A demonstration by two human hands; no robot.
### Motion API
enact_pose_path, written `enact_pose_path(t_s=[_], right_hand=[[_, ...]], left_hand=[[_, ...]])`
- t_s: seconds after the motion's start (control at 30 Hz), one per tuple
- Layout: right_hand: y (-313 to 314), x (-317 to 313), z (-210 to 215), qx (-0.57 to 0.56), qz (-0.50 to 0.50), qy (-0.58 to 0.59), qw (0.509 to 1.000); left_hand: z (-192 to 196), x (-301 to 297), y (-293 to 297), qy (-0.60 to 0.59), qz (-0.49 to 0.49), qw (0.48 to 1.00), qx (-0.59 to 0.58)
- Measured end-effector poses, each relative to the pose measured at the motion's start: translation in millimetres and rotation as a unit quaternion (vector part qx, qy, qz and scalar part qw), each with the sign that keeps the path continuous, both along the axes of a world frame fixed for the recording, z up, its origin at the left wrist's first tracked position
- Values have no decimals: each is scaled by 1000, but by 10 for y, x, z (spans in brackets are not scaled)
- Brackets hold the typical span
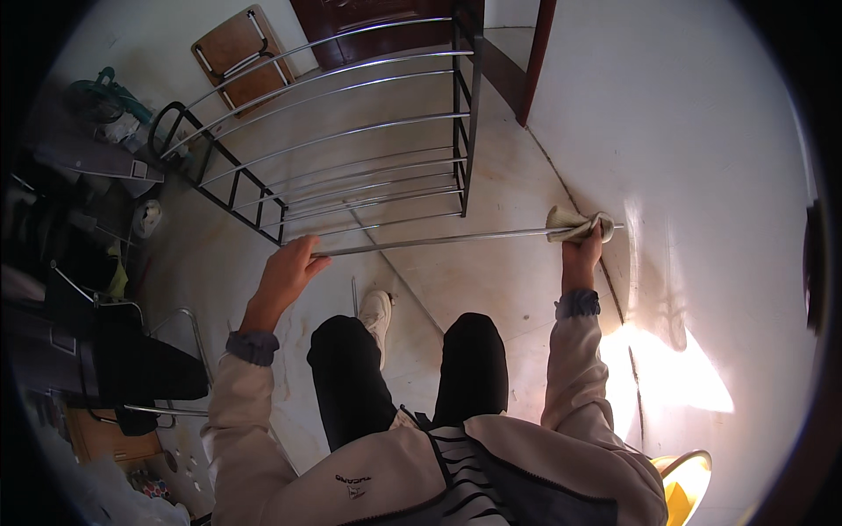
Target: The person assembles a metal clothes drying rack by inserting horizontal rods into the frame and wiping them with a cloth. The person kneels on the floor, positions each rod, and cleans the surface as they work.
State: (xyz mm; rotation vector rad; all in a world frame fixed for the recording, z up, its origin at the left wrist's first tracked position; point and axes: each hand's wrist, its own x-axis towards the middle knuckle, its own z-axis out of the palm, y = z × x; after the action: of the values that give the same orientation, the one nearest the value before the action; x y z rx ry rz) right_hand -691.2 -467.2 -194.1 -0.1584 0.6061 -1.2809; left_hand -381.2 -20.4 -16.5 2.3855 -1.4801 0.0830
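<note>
A thin silver metal rod (438, 239) lies crosswise in front of my knees, held up at both ends. Its left end is in my left hand (294, 265), with the fingers closed over it. Near the other end my right hand (583, 250) grips a pale greenish cloth (568, 225) wrapped around the rod, and a short tip sticks out past it. Just beyond the rod stands a shoe rack (463, 123) with black side frames and several silver crossbars.
A brown folding table (241, 57) leans by the far wall, left of a dark red door (360, 31). Black chairs (145, 364) and clutter line the left side. A white wall (702, 175) rises on the right. Behind my right arm is a yellow basin (688, 486).
</note>
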Motion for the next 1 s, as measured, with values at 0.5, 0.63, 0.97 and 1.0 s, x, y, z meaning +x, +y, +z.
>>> enact_pose_path(t_s=[0.5,0.63,0.97,1.0], right_hand=[[1960,1498,665,-64,165,-28,984],[1579,1388,728,-73,165,6,984],[-326,61,607,-77,-24,54,995],[-330,29,637,-83,-18,48,995]], left_hand=[[-345,-614,-1089,19,-70,997,11],[-255,-466,-910,5,-72,997,11],[-269,-128,223,-10,-80,997,-11],[-286,-113,239,-14,-80,997,-11]])
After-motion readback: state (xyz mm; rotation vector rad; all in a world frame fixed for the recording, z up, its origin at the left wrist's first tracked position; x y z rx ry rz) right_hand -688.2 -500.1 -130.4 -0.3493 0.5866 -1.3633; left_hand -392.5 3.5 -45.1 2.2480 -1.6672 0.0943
